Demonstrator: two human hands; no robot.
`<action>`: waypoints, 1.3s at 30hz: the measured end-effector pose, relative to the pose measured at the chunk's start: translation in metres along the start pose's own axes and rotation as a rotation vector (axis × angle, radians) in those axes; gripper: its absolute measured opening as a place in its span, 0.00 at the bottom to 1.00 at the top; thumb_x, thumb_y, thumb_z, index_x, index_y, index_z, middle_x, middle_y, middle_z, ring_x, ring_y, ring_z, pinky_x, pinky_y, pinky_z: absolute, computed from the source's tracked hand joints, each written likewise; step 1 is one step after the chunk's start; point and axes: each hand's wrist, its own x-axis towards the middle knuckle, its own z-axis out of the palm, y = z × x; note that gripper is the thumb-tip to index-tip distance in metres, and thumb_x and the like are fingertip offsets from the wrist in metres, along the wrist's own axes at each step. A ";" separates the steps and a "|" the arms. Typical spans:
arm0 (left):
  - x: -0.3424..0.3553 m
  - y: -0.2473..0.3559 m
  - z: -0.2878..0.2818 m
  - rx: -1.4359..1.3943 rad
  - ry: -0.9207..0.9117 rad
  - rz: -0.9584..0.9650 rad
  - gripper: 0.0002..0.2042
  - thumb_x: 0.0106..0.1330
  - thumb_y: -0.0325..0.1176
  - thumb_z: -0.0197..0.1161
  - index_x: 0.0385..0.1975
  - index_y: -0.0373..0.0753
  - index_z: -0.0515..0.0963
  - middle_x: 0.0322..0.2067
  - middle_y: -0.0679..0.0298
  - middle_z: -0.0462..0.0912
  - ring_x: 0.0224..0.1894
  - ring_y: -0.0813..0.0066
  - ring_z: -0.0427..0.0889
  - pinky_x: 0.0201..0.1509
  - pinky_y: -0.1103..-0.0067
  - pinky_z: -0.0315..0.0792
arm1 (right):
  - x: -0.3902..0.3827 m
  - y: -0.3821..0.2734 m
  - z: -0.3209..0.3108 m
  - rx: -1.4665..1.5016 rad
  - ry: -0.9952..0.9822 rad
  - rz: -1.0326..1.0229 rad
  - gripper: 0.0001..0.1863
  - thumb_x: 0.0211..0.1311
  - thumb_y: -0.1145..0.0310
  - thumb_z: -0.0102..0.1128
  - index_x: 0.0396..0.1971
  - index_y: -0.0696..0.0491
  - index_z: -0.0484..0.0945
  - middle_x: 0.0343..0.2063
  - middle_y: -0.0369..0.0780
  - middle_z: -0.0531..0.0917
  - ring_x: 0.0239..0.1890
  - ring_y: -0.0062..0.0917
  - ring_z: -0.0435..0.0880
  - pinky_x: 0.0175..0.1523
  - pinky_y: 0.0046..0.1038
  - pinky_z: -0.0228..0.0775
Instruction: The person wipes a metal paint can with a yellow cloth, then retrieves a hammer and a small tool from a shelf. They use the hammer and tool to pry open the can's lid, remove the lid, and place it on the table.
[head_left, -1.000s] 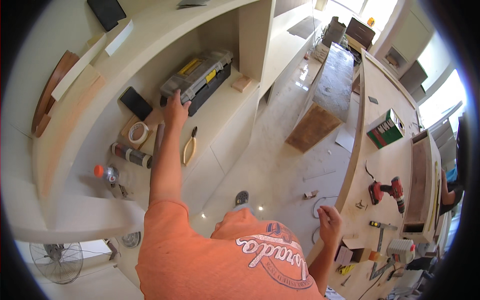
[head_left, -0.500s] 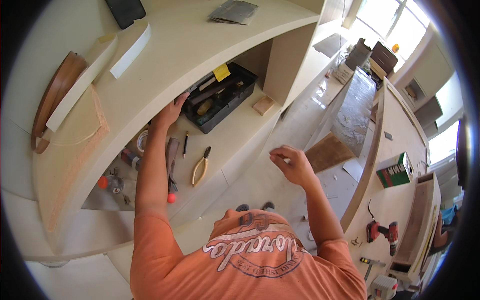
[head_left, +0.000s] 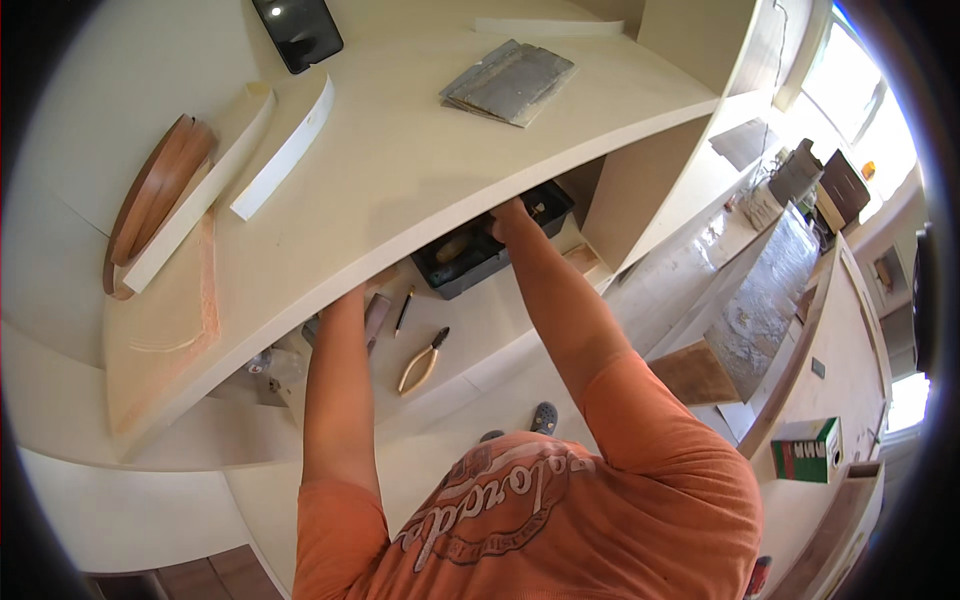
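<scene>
My right hand (head_left: 508, 220) reaches under the curved cream countertop (head_left: 400, 150) into a black toolbox (head_left: 470, 275). Its fingers are hidden inside, so what they touch cannot be seen. Beneath the same edge, left of the toolbox, is my left hand (head_left: 346, 302); the countertop covers its fingers. Close by on the lower shelf lie a dark-tipped pencil (head_left: 404, 311) and pliers with pale yellow handles (head_left: 421, 367). A brownish tool handle (head_left: 377, 318) lies partly behind my left forearm.
On the countertop are grey sheets (head_left: 510, 82), a black phone (head_left: 298, 32), coiled brown edging strip (head_left: 160, 200) and white strips (head_left: 285, 150). A clear bottle (head_left: 285, 365) lies below, left of my arm. A green-and-white can (head_left: 808, 450) stands on the bench at right.
My right hand has moved from open air into the toolbox. My left hand has left the toolbox's side and gone further under the countertop edge. The view has shifted.
</scene>
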 end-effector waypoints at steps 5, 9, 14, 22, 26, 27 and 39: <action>-0.009 -0.003 0.000 0.044 0.030 -0.027 0.22 0.69 0.50 0.56 0.56 0.42 0.76 0.56 0.53 0.78 0.58 0.50 0.74 0.63 0.65 0.66 | 0.029 0.011 0.021 0.115 -0.056 -0.031 0.13 0.63 0.72 0.55 0.46 0.56 0.76 0.43 0.43 0.82 0.40 0.33 0.83 0.42 0.32 0.78; -0.010 -0.003 0.001 0.065 0.043 -0.039 0.22 0.69 0.49 0.55 0.55 0.42 0.77 0.55 0.53 0.78 0.57 0.50 0.74 0.62 0.65 0.67 | 0.033 0.005 0.018 0.131 -0.129 -0.038 0.13 0.64 0.73 0.53 0.48 0.57 0.74 0.43 0.44 0.80 0.40 0.34 0.82 0.41 0.34 0.78; -0.012 -0.011 0.007 0.069 0.058 -0.056 0.21 0.70 0.49 0.55 0.54 0.42 0.77 0.54 0.53 0.79 0.57 0.49 0.75 0.61 0.64 0.67 | 0.007 -0.018 -0.019 0.053 -0.290 -0.018 0.13 0.65 0.74 0.51 0.49 0.57 0.71 0.43 0.45 0.78 0.40 0.35 0.81 0.41 0.36 0.79; -0.003 -0.013 0.016 0.077 0.084 -0.060 0.20 0.70 0.48 0.54 0.53 0.42 0.78 0.53 0.53 0.80 0.55 0.48 0.76 0.59 0.63 0.69 | -0.142 -0.091 -0.038 -0.297 -0.275 0.027 0.06 0.62 0.80 0.50 0.37 0.67 0.69 0.29 0.46 0.76 0.23 0.26 0.76 0.22 0.25 0.74; -0.007 -0.021 0.036 -0.036 0.123 -0.066 0.18 0.70 0.45 0.55 0.51 0.41 0.79 0.50 0.51 0.81 0.53 0.47 0.78 0.57 0.62 0.71 | -0.169 -0.115 -0.035 -0.454 -0.385 -0.025 0.08 0.63 0.79 0.51 0.39 0.68 0.69 0.31 0.47 0.77 0.24 0.22 0.76 0.23 0.20 0.74; -0.010 -0.014 0.039 -0.046 0.123 -0.058 0.18 0.70 0.45 0.55 0.51 0.41 0.79 0.50 0.51 0.81 0.53 0.47 0.78 0.57 0.62 0.71 | -0.174 -0.119 -0.036 -0.437 -0.383 -0.015 0.07 0.63 0.79 0.51 0.38 0.68 0.70 0.31 0.46 0.77 0.24 0.21 0.75 0.23 0.19 0.74; -0.060 0.011 0.089 -0.010 -0.286 0.051 0.14 0.69 0.41 0.57 0.45 0.38 0.77 0.44 0.53 0.83 0.50 0.49 0.78 0.56 0.59 0.70 | -0.186 -0.127 -0.045 -0.586 -0.380 -0.045 0.10 0.64 0.78 0.48 0.42 0.65 0.72 0.32 0.42 0.78 0.27 0.18 0.74 0.26 0.17 0.73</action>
